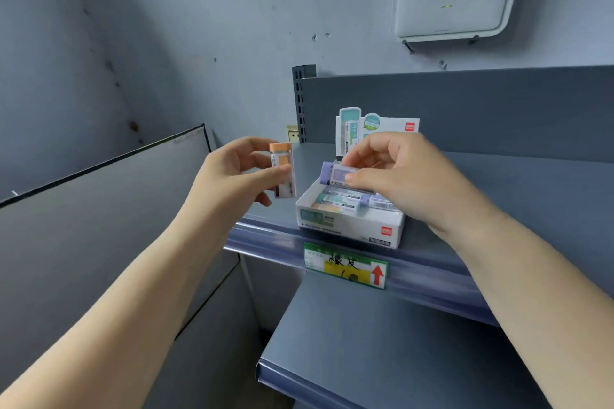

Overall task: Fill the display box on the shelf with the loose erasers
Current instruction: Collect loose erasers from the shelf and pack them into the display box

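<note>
Shelf [498, 183] box [349, 226]: right hand [398, 176] pinches purple eraser [335, 174], seemingly above it.

Two hands [232, 173], one display box [349, 226], two held erasers [282, 169], two shelves [498, 176]

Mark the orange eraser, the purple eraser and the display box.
orange eraser [283, 171]: head view, middle of its sleeve.
purple eraser [334, 173]: head view, sleeve left of the fingers.
display box [349, 226]: head view, front wall.

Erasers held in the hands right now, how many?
2. An orange eraser in the left hand, a purple eraser in the right hand over the display box. More lie inside.
</note>
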The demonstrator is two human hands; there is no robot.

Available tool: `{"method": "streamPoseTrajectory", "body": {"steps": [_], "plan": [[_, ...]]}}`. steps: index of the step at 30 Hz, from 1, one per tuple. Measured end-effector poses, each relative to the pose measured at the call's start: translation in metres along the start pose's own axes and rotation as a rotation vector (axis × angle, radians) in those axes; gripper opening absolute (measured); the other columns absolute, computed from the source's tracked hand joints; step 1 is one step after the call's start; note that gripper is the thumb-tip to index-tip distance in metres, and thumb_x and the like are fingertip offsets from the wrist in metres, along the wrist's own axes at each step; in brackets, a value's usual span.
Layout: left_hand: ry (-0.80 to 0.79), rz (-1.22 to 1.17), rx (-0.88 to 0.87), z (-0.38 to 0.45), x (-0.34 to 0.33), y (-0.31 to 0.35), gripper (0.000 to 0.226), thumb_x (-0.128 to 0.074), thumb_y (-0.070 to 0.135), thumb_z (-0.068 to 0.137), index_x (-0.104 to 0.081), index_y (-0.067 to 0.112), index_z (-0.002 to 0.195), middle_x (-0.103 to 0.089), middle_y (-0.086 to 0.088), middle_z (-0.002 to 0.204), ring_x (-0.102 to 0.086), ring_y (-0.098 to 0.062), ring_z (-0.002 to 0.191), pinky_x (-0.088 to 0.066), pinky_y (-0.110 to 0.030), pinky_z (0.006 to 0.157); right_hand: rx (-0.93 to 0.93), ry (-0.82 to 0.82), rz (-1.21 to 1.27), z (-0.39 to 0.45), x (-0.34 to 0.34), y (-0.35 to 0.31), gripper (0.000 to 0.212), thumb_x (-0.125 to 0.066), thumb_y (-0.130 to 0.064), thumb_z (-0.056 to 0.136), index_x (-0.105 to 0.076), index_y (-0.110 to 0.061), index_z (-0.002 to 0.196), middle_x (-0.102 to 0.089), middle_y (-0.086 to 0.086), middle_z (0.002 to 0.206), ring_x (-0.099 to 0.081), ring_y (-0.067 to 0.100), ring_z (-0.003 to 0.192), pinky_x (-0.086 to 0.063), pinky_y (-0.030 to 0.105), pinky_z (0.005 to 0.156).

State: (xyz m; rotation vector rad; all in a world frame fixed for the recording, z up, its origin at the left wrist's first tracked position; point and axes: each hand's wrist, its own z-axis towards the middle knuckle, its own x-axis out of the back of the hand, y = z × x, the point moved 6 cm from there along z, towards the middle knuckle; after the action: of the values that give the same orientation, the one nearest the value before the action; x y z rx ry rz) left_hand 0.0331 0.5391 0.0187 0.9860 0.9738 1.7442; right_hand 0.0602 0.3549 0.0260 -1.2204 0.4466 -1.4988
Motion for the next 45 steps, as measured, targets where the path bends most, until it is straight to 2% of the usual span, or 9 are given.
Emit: {"method": "streamPoseTrajectory", "body": {"steps": [4, 9, 14, 21, 29, 34, 39, 43, 45], "plan": [[-0.007, -0.032, 0.009, 0.033, -0.001, -0.006, 0.017, -0.065, 0.002, 0.081, -0.058, 0.018, 0.079, -0.066, -0.001, 0.069, -0.060, -0.015, 0.056, -0.050, -0.026, 0.053, -0.019, -0.049, -0.099, 0.016, -0.006, 0.003, 0.006, -0.072, -0.022, 0.075, -0.069, -0.019, 0.079, -0.070, -0.003, 0.080, -0.064, 0.011, 0.076, -0.053, 0.029, 0.076], [-0.087, -0.083, -0.009, 0.063, -0.017, -0.014, 0.019, -0.062, -0.001, 0.082, -0.051, 0.014, 0.074, -0.064, -0.004, 0.066, -0.059, -0.015, 0.057, -0.050, -0.027, 0.056, -0.084, -0.101, -0.214, 0.027, -0.015, 0.018, 0.006, -0.073, -0.021, 0.074, -0.068, -0.025, 0.074, -0.069, -0.010, 0.072, -0.061, -0.002, 0.064, -0.048, 0.010, 0.061], [-0.206, -0.117, -0.038, 0.083, -0.037, -0.017, 0.021, -0.060, -0.004, 0.082, -0.050, 0.013, 0.076, -0.063, 0.002, 0.060, -0.058, -0.013, 0.054, -0.050, -0.028, 0.056, -0.177, -0.189, -0.255, 0.031, -0.027, 0.030, 0.008, -0.076, -0.022, 0.072, -0.071, -0.021, 0.078, -0.072, -0.007, 0.075, -0.066, 0.006, 0.071, -0.055, 0.023, 0.072], [-0.332, -0.088, -0.047, 0.103, -0.055, -0.027, 0.017, -0.069, 0.004, 0.077, -0.057, 0.015, 0.073, -0.069, 0.003, 0.060, -0.062, -0.010, 0.052, -0.045, -0.022, 0.051, -0.219, -0.294, -0.300, 0.028, -0.036, 0.030, 0.004, -0.076, -0.029, 0.071, -0.074, -0.026, 0.073, -0.070, -0.013, 0.068, -0.053, -0.010, 0.043, -0.036, 0.005, 0.042], [-0.424, -0.165, 0.021, 0.109, -0.069, -0.051, 0.015, -0.070, 0.003, 0.076, -0.057, 0.010, 0.077, -0.070, 0.002, 0.062, -0.064, -0.009, 0.055, -0.045, -0.020, 0.051, -0.214, -0.320, -0.344, 0.027, -0.034, 0.034, 0.006, -0.072, -0.030, 0.070, -0.075, -0.035, 0.072, -0.072, -0.016, 0.076, -0.060, -0.010, 0.060, -0.044, 0.006, 0.055], [-0.481, -0.204, 0.014, 0.105, -0.073, -0.052, 0.014, -0.069, 0.002, 0.077, -0.056, 0.008, 0.078, -0.072, -0.004, 0.070, -0.067, -0.012, 0.060, -0.046, -0.020, 0.052, -0.219, -0.329, -0.389, 0.028, -0.035, 0.036, 0.006, -0.075, -0.026, 0.070, -0.075, -0.032, 0.068, -0.071, -0.012, 0.070, -0.059, -0.006, 0.054, -0.044, 0.008, 0.052], [-0.527, -0.270, 0.023, 0.103, -0.074, -0.050, 0.016, -0.068, 0.001, 0.076, -0.054, 0.008, 0.077, -0.070, -0.003, 0.067, -0.068, -0.013, 0.061, -0.046, -0.018, 0.051, -0.239, -0.158, -0.247, 0.030, -0.027, 0.035, 0.008, -0.076, -0.024, 0.067, -0.068, -0.022, 0.065, -0.065, -0.008, 0.055, -0.057, 0.000, 0.039, -0.041, 0.007, 0.047], [-0.577, -0.281, -0.007, 0.097, -0.075, -0.044, 0.018, -0.070, 0.004, 0.071, -0.053, 0.008, 0.073, -0.070, -0.009, 0.075, -0.069, -0.017, 0.063, -0.045, -0.019, 0.050, -0.147, 0.209, -0.195, 0.032, 0.005, 0.039, 0.024, -0.077, -0.033, 0.063, -0.057, -0.019, 0.068, -0.065, -0.002, 0.066, -0.057, 0.013, 0.051, -0.046, 0.019, 0.052], [-0.601, -0.288, -0.032, 0.095, -0.076, -0.040, 0.022, -0.075, 0.007, 0.065, -0.054, 0.008, 0.072, -0.071, -0.008, 0.074, -0.069, -0.018, 0.062, -0.046, -0.017, 0.050, -0.129, 0.251, -0.210, 0.033, 0.009, 0.042, 0.030, -0.079, -0.035, 0.065, -0.054, -0.022, 0.076, -0.062, -0.004, 0.076, -0.058, 0.011, 0.062, -0.047, 0.026, 0.058]]}}
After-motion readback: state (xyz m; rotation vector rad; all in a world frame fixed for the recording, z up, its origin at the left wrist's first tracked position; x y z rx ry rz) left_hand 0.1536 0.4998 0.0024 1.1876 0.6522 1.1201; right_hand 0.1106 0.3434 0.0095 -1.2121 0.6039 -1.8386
